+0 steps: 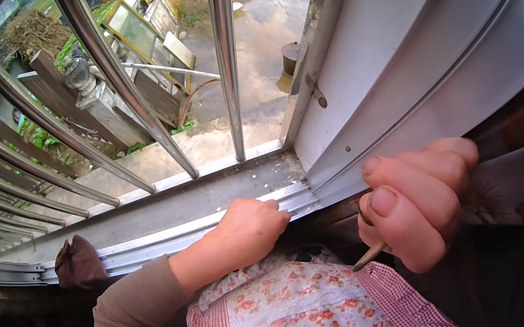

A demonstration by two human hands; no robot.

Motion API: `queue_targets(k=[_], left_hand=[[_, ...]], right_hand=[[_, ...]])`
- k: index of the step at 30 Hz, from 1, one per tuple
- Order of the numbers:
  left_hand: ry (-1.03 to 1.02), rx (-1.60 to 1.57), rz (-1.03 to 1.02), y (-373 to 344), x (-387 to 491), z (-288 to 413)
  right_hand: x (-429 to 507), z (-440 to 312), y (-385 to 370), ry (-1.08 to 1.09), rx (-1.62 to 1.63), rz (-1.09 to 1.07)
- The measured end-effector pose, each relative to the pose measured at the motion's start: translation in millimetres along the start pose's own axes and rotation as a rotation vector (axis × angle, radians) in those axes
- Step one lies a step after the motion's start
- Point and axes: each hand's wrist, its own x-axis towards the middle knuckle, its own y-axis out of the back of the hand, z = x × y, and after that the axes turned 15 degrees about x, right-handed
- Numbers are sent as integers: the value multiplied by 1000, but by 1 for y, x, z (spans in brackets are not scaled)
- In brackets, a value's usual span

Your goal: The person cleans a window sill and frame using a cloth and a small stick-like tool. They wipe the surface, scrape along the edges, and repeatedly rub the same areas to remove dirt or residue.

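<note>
Before me runs the metal sliding track (149,242) of a window sill. My left hand (252,228) is closed in a fist over the track near its right corner; whether it grips something small is hidden. To the right, nearer the camera, my right hand (411,205) has its fingers curled around a thin wooden stick (369,256), whose tapered end points down to the left. Its other end is hidden by the fingers. A dark brown cloth (79,263) lies bunched over the track at the left.
Upright metal bars (227,64) stand beyond the sill. A pale metal window frame (385,89) rises at the right, with a short stub (319,96) sticking out. Outside are a leaning framed pane (133,31), boards, a stone post (105,107) and a bucket (291,57).
</note>
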Motion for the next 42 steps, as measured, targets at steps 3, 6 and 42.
queue_targets(k=[3, 6, 42], left_hand=[[-11, -11, 21, -6, 8, 5], [-21, -48, 101, -15, 20, 15], [30, -121, 235, -24, 25, 10]], right_hand=[[2, -2, 8, -15, 19, -85], [3, -3, 10, -22, 19, -94], [-4, -3, -14, -48, -13, 153]])
